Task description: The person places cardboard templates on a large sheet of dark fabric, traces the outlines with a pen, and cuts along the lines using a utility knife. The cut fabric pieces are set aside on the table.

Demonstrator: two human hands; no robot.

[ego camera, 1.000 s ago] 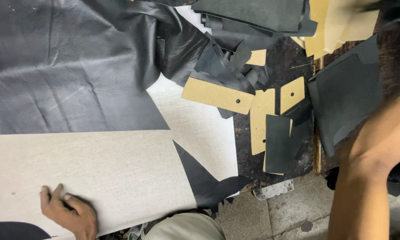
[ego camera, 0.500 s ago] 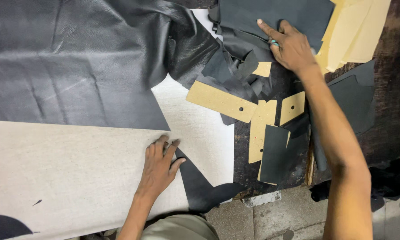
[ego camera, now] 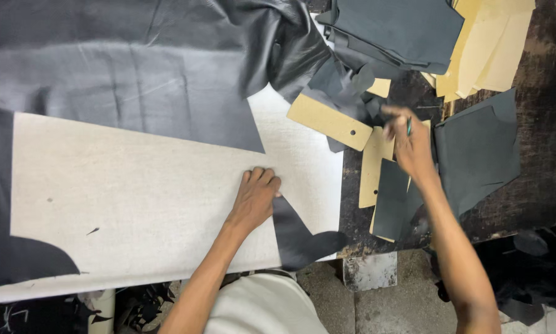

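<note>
- A view from above onto a work counter (ego camera: 538,185) of dark, worn wood, strewn with cut pieces; a pale woven board (ego camera: 136,204) covers most of its left side
- The left hand (ego camera: 256,198) lies flat and open on the pale board, fingers together and spread forward, gripping nothing; it rests just beside a curved black leather offcut (ego camera: 299,238) that hangs over the near edge
- The right hand (ego camera: 411,145) hovers over tan card templates (ego camera: 330,120), fingers pinched around a thin green-tipped tool (ego camera: 408,125), probably a pen or marker; the hand is blurred, so the exact grip is hard to tell
- A large sheet of black leather (ego camera: 123,74) drapes across the top of the board, bunched at its right end; more dark cut panels (ego camera: 476,154) and a stack of tan card (ego camera: 488,49) lie to the right
- Judged from this, pressing the flat palm firmly would keep the board from sliding; the tool wants a steady, upright hold close to a template edge
</note>
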